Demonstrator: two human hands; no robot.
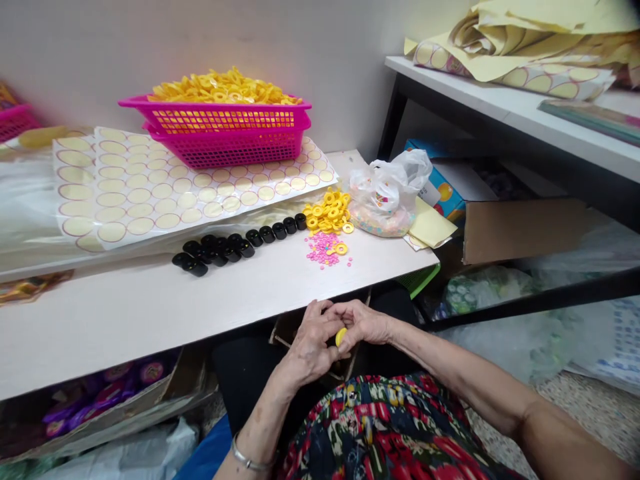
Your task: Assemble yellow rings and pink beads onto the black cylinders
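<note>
Just off the near edge of the counter (280, 287), both hands meet over what looks like an open box (278, 333): right hand (369, 325) has thumb and fingers closed on a small yellow piece (341, 336); left hand (311, 339) curls in against it, can't tell if its fingers grip anything. I'd call that piece mid-handling. Box contents mostly hidden, so I can't count finished ones. Past the hands, one yellow ring (339, 251) lies by scattered pink beads (323, 247), a loose yellow heap (327, 212) behind: plenty left, I'd judge. Leftward, black cylinders (233, 254) sit clustered and in a row; can't tell done from waiting. Farther back, stacked pink baskets (225, 148), top one heaped with yellow parts (220, 88): likely reserve stock.
</note>
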